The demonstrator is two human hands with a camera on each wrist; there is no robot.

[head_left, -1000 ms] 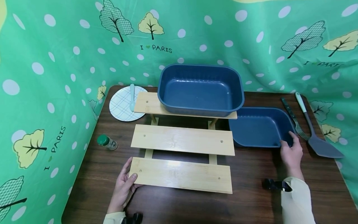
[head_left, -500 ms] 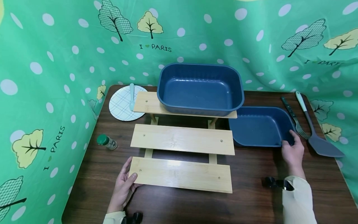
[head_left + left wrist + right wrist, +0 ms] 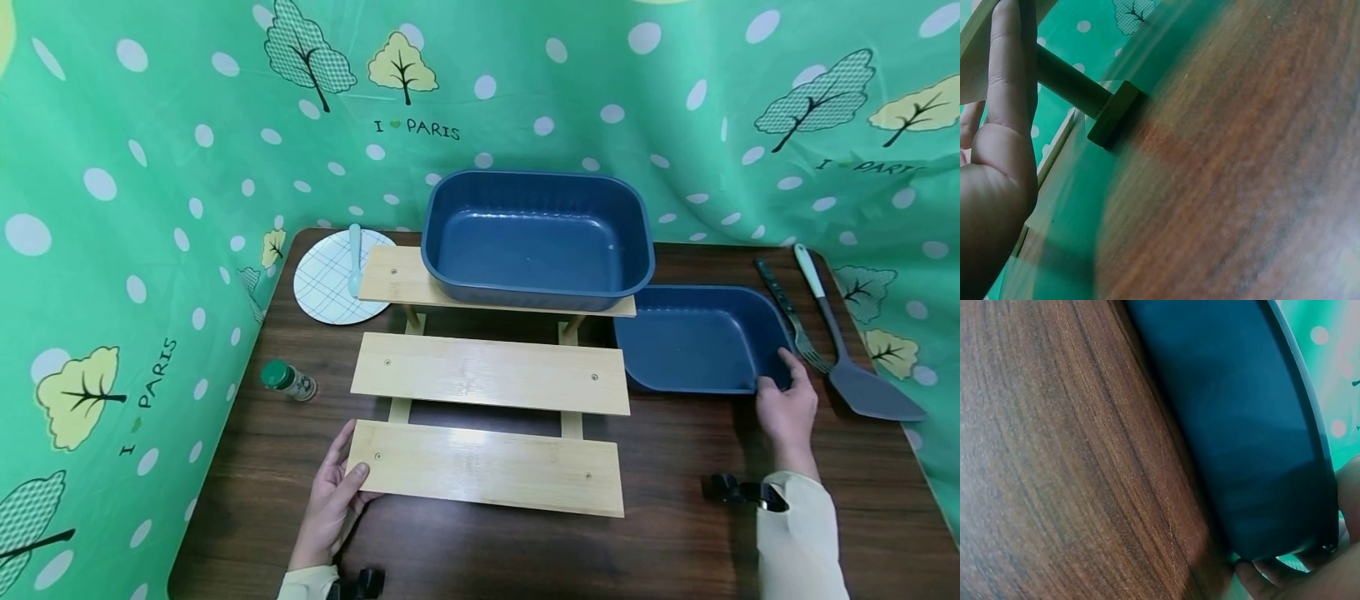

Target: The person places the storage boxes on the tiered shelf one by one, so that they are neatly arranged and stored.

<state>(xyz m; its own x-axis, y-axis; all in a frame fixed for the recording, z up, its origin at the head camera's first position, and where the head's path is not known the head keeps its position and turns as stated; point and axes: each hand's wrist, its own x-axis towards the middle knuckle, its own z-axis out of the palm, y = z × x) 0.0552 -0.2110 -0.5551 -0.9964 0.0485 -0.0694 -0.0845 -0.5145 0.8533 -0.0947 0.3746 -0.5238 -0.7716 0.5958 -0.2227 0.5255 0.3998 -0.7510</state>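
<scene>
My left hand grips the left end of the lowest board on a three-step wooden rack, thumb on top and fingers at the edge and below. In the left wrist view, the fingers lie beside a wooden post and foot of the rack. On the right, my right hand pinches the near right corner of a blue rectangular basin on the table. The right wrist view shows this basin's outer wall, with fingertips at its corner. A second blue basin sits on the rack's top board.
A round checked plate with a light blue utensil lies back left. Nearer stands a green-capped spice jar. Right of the lower basin lie a green-handled fork and a grey spatula. A green curtain hangs behind the table.
My right hand has shifted very slightly to the right at the basin's corner. The left hand, rack and basins look unchanged.
</scene>
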